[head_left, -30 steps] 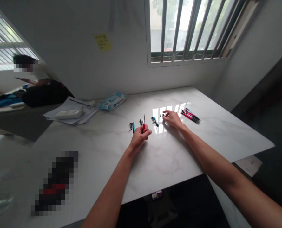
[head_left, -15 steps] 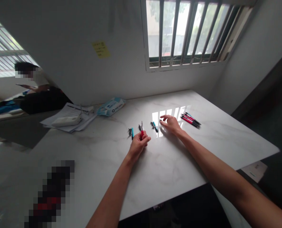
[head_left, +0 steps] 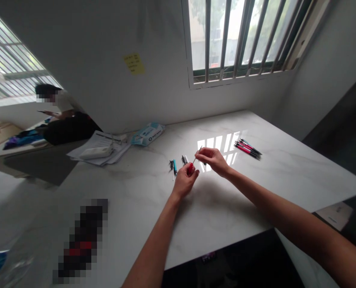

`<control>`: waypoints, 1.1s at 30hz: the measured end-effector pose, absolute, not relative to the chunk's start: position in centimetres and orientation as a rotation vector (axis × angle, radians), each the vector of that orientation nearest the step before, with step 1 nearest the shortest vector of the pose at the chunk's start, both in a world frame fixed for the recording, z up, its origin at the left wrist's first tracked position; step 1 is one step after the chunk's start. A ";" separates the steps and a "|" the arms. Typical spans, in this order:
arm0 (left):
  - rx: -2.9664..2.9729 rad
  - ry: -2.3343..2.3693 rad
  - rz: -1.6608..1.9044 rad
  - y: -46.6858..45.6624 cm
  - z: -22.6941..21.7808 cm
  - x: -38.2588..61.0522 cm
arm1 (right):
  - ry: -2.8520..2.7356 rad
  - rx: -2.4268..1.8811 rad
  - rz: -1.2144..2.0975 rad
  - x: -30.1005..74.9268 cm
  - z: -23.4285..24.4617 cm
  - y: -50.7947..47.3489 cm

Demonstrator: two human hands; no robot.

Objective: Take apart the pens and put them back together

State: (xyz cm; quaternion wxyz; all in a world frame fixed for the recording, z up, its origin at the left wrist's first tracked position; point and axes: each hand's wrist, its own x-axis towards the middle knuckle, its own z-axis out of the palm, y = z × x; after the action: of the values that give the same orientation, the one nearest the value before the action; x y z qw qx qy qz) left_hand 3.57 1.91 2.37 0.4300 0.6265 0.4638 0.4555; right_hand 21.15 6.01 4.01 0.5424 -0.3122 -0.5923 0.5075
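While L hand (head_left: 186, 180) grips red pc (head_left: 190, 167), R hand (head_left: 215, 161) pinches thin rod (head_left: 194, 161) abv it

Marbled table (head_left: 135, 188) — pens (head_left: 247, 150), papers (head_left: 117, 153), packet (head_left: 148, 134)

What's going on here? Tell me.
Over the table, the left hand holds a red piece; the right hand is at the thin rod jutting from it. Pen parts lie just beyond the left hand, and a bunch of pens lies right of the right hand. Another person sits in the background.
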 end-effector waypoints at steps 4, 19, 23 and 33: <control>1.478 1.229 1.219 2.1 2.5 3.2 | -1.213 -0.806 1.134 22.3 4.2 6.9; 1.126 1.216 1.532 3.3 2.3 2.5 | -1.863 -0.885 1.027 20.8 2.4 5.3; 1.033 1.216 1.582 3.3 2.7 1.9 | -1.922 -0.938 0.949 22.3 2.9 6.0; 1.149 1.229 1.587 3.3 2.9 1.9 | -1.873 -1.679 0.466 30.0 3.7 10.5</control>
State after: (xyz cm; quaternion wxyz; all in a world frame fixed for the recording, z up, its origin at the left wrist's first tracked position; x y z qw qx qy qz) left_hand 1.94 3.25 2.93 0.4027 0.4547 0.4864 0.6280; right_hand 30.05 10.46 3.67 0.2876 -0.6287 -0.7011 0.1746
